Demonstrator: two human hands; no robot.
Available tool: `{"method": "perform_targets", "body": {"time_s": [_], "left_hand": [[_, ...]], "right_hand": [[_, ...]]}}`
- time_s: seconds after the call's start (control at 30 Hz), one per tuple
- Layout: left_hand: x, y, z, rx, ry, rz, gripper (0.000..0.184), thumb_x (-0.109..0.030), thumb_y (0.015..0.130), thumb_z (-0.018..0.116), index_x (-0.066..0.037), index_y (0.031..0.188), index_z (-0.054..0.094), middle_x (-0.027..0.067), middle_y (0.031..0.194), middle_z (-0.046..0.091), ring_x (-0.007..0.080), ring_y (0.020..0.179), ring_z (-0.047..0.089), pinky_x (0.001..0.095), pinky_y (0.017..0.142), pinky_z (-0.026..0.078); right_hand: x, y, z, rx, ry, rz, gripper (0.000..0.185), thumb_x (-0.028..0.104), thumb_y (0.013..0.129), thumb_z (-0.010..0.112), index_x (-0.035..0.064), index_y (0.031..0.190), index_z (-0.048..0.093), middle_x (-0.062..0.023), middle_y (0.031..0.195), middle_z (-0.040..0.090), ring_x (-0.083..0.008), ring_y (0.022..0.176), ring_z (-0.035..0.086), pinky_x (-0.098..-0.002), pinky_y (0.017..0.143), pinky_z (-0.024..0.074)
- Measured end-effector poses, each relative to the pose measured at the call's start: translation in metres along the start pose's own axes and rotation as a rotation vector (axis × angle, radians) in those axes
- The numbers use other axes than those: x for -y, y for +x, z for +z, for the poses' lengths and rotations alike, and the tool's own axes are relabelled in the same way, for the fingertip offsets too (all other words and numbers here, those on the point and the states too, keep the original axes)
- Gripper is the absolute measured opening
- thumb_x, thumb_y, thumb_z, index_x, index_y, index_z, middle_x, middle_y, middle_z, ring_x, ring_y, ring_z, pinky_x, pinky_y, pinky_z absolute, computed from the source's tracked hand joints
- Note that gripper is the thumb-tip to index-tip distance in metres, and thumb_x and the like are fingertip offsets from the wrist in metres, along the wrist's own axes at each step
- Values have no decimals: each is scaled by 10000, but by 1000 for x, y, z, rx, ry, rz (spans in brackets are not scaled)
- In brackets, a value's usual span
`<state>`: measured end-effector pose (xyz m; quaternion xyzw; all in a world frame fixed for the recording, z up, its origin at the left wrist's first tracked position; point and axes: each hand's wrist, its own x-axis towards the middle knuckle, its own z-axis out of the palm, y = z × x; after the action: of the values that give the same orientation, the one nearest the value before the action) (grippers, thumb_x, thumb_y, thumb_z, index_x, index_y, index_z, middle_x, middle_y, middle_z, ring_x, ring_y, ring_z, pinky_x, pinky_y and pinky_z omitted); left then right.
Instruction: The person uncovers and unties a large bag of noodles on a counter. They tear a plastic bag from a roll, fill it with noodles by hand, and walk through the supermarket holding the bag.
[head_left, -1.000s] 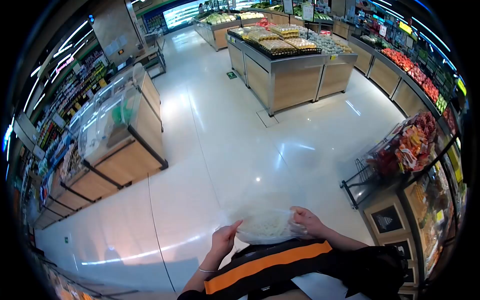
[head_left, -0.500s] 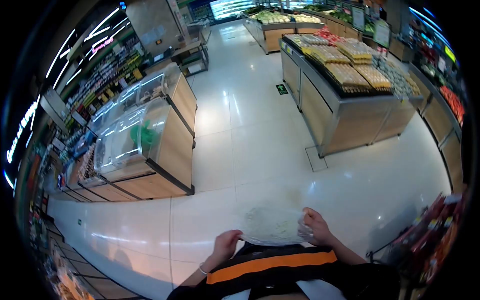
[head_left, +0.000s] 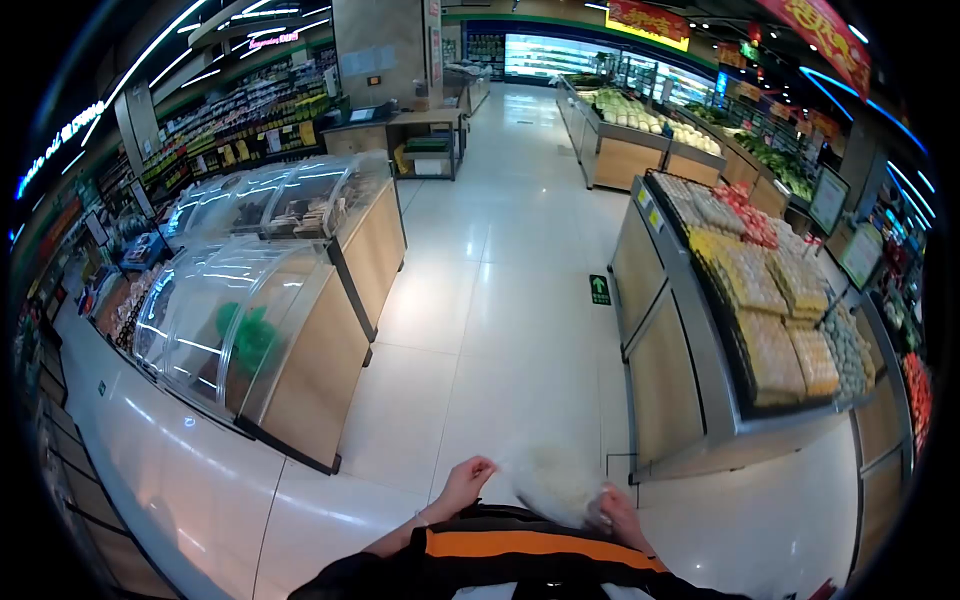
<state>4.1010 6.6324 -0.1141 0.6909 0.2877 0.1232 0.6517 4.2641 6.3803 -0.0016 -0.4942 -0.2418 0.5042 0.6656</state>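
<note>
A clear plastic bag (head_left: 550, 482) hangs in front of my body, above the floor; it looks thin and pale, and I cannot make out for sure what is inside. My left hand (head_left: 466, 484) pinches the bag's left corner between thumb and fingers. At the bag's lower right side, my right hand (head_left: 617, 514) is closed on the plastic, with its fingers partly behind it. Below the hands shows my dark clothing with an orange band (head_left: 540, 546).
On the left stands a wooden display counter (head_left: 310, 380) with clear curved covers and a green bag (head_left: 250, 335) inside. To the right, an egg stand (head_left: 690, 380) carries stacked trays. A tiled aisle (head_left: 500, 300) runs between them towards vegetable bins (head_left: 625, 150).
The view has lifted and moved forward along the aisle, with the counters nearer. The bag, stretched level between my hands before, now slants down to the right; my right hand is lower.
</note>
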Motion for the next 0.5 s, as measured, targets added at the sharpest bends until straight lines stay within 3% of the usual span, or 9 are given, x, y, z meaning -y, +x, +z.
{"method": "perform_targets", "body": {"time_s": [0.07,0.1,0.17,0.23,0.27,0.33,0.37,0.43,0.5], "left_hand": [[-63,69,-9,71,290,153,101,-144,863,588,-48,891,587,100,1026,612,165,934,574,307,818,454],[-61,107,-10,1,513,479,106,-149,858,590,-45,875,574,86,968,614,163,885,576,312,773,458],[-62,194,-14,-64,750,805,115,-154,853,591,-43,860,561,71,910,617,160,837,577,316,729,462],[-60,277,-9,451,209,354,96,-139,860,574,-63,857,516,60,813,570,185,766,563,306,718,462],[-57,319,-6,447,209,338,96,-139,860,574,-63,857,516,60,813,570,185,766,563,306,718,462],[-48,389,-3,278,-500,-81,84,-125,882,534,-88,857,463,44,753,500,167,724,530,297,693,459],[-57,417,-3,266,-496,-81,84,-125,882,534,-88,857,463,44,753,500,167,724,530,297,693,459],[-74,463,-12,139,-805,-306,90,-105,896,508,-106,853,429,30,723,478,140,689,508,288,658,455],[-102,513,-34,119,-849,-281,72,-83,899,488,-103,966,469,25,702,462,144,670,504,298,635,459]], "right_hand": [[34,35,-16,-87,208,-4,203,278,950,463,123,823,433,10,535,352,-85,420,350,-216,431,297],[45,53,-25,-181,413,-26,197,291,950,463,126,843,443,11,536,360,-85,419,347,-222,430,299],[59,105,-56,-150,505,-47,200,300,950,460,127,850,443,12,533,361,-85,412,340,-228,432,301],[61,167,-86,-128,597,-51,204,310,949,458,128,857,442,13,530,362,-85,405,332,-235,433,303],[74,204,-97,-90,505,-51,196,305,948,458,126,871,443,14,528,363,-85,404,327,-241,433,300],[89,279,-128,49,370,-71,167,294,938,484,143,880,443,34,515,338,-69,393,297,-222,402,252],[107,314,-146,60,375,-67,167,294,938,484,143,880,443,34,515,338,-69,393,297,-222,402,252],[142,383,-172,251,255,-168,171,292,936,488,142,861,453,34,512,349,-67,396,306,-224,397,248],[179,444,-192,208,338,-54,139,270,930,501,151,867,468,35,515,370,-61,396,327,-217,394,251]]}}
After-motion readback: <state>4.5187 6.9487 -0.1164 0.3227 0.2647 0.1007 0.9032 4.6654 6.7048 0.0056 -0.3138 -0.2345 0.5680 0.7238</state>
